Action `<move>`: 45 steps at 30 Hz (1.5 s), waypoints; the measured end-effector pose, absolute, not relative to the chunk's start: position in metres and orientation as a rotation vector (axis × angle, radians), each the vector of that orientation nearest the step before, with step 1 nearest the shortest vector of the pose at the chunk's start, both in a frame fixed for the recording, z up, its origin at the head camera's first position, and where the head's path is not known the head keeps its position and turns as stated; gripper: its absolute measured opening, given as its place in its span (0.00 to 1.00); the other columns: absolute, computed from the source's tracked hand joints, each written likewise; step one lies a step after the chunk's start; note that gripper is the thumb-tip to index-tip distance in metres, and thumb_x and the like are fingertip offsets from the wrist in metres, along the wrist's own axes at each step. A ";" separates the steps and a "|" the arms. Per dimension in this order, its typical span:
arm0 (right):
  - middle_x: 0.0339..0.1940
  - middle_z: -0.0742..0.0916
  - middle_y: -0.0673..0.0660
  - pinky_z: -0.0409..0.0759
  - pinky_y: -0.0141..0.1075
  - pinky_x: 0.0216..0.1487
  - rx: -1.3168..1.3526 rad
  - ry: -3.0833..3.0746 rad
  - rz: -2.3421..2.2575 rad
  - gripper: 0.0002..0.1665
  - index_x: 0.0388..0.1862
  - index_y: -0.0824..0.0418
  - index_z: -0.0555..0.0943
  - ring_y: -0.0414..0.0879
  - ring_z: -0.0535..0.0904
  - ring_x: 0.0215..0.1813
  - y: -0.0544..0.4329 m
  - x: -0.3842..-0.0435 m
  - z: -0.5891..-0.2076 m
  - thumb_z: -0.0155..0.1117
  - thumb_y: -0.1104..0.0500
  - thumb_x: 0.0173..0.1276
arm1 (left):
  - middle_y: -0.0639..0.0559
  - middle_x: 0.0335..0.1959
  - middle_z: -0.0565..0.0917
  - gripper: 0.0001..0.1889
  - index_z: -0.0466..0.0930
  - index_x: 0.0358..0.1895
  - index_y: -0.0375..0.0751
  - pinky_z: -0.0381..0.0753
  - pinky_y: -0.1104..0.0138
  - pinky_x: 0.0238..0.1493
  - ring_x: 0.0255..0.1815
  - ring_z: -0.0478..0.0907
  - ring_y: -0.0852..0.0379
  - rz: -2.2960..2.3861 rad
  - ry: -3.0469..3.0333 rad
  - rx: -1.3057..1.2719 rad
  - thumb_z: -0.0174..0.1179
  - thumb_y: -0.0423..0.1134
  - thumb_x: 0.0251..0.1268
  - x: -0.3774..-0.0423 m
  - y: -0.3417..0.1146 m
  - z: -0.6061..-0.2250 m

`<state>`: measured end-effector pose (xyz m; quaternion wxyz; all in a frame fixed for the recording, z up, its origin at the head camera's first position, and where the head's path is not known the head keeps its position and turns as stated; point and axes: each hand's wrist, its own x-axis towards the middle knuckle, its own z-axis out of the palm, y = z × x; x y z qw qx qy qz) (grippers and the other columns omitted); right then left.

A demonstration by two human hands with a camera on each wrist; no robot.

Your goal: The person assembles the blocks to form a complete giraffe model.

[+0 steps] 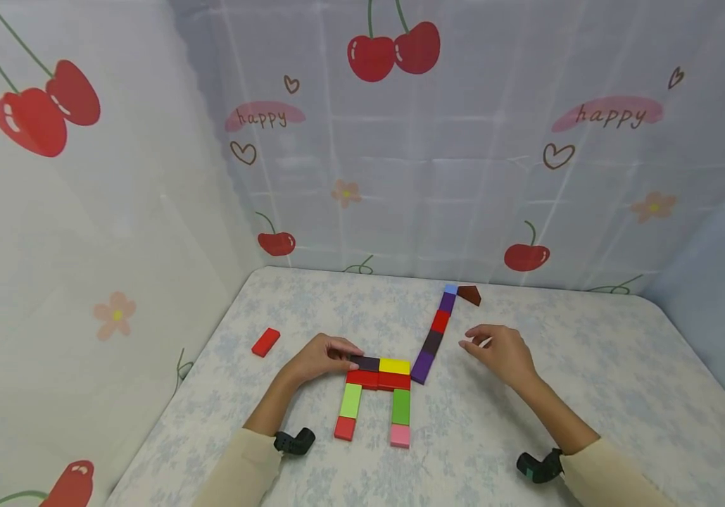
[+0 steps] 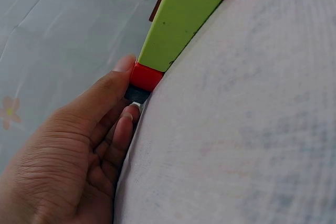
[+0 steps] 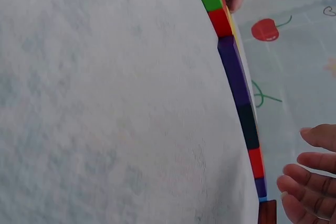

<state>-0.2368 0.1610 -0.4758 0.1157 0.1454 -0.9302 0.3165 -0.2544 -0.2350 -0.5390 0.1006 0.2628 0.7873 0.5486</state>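
My left hand holds the left end of a black block between thumb and fingers. A yellow block lies against its right end, with two red blocks along the front. Two legs run down from these: a light green block ending in red, and a green block ending in a pink block. From the right corner a slanting row of purple, dark, red, purple and light blue blocks leads to a brown block. Right of this row, my right hand hovers with nothing in its loosely bent fingers.
A single red block lies apart at the left of the patterned tabletop. Cherry-printed curtains rise behind the table and at its sides. Each wrist carries a black camera.
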 end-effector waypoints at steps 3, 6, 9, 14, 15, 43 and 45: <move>0.32 0.89 0.54 0.77 0.35 0.24 0.457 -2.713 0.928 0.14 0.43 0.63 0.89 0.46 0.82 0.30 0.152 -0.229 -0.476 0.77 0.55 0.63 | 0.53 0.49 0.88 0.16 0.90 0.52 0.45 0.79 0.69 0.40 0.41 0.79 0.58 1.617 2.329 0.779 0.73 0.33 0.60 -0.254 -0.234 -0.539; 0.31 0.88 0.52 0.77 0.34 0.25 0.465 -2.721 0.939 0.14 0.43 0.63 0.90 0.44 0.81 0.29 0.143 -0.222 -0.476 0.78 0.56 0.62 | 0.53 0.49 0.88 0.15 0.90 0.52 0.44 0.79 0.69 0.40 0.41 0.80 0.57 1.617 2.328 0.775 0.73 0.34 0.60 -0.254 -0.234 -0.539; 0.30 0.88 0.51 0.77 0.33 0.26 0.476 -2.746 0.970 0.14 0.43 0.62 0.90 0.43 0.80 0.28 0.134 -0.215 -0.476 0.78 0.57 0.61 | 0.52 0.50 0.88 0.15 0.90 0.52 0.43 0.80 0.68 0.41 0.42 0.80 0.57 1.615 2.329 0.781 0.73 0.34 0.61 -0.253 -0.234 -0.539; 0.30 0.87 0.49 0.78 0.32 0.27 0.512 -2.812 1.049 0.14 0.46 0.62 0.90 0.41 0.79 0.28 0.118 -0.206 -0.476 0.78 0.59 0.61 | 0.52 0.49 0.88 0.15 0.90 0.52 0.45 0.80 0.68 0.40 0.39 0.79 0.57 1.595 2.345 0.765 0.73 0.34 0.61 -0.254 -0.236 -0.539; 0.30 0.87 0.48 0.78 0.32 0.27 0.522 -2.821 1.065 0.14 0.46 0.62 0.90 0.41 0.78 0.28 0.115 -0.204 -0.476 0.78 0.59 0.61 | 0.53 0.48 0.88 0.15 0.90 0.51 0.46 0.80 0.68 0.40 0.38 0.79 0.57 1.590 2.351 0.760 0.74 0.35 0.61 -0.254 -0.237 -0.539; 0.24 0.83 0.49 0.79 0.32 0.29 0.467 -2.829 1.365 0.11 0.44 0.62 0.89 0.44 0.77 0.30 0.096 -0.210 -0.503 0.76 0.66 0.61 | 0.54 0.48 0.88 0.14 0.90 0.51 0.48 0.77 0.69 0.35 0.36 0.78 0.56 1.548 2.388 0.758 0.73 0.36 0.62 -0.255 -0.234 -0.536; 0.25 0.83 0.49 0.79 0.32 0.29 0.467 -2.827 1.368 0.11 0.43 0.61 0.89 0.44 0.77 0.29 0.096 -0.211 -0.504 0.76 0.66 0.61 | 0.53 0.48 0.88 0.14 0.90 0.52 0.47 0.77 0.69 0.35 0.35 0.77 0.56 1.551 2.385 0.761 0.73 0.36 0.62 -0.255 -0.234 -0.536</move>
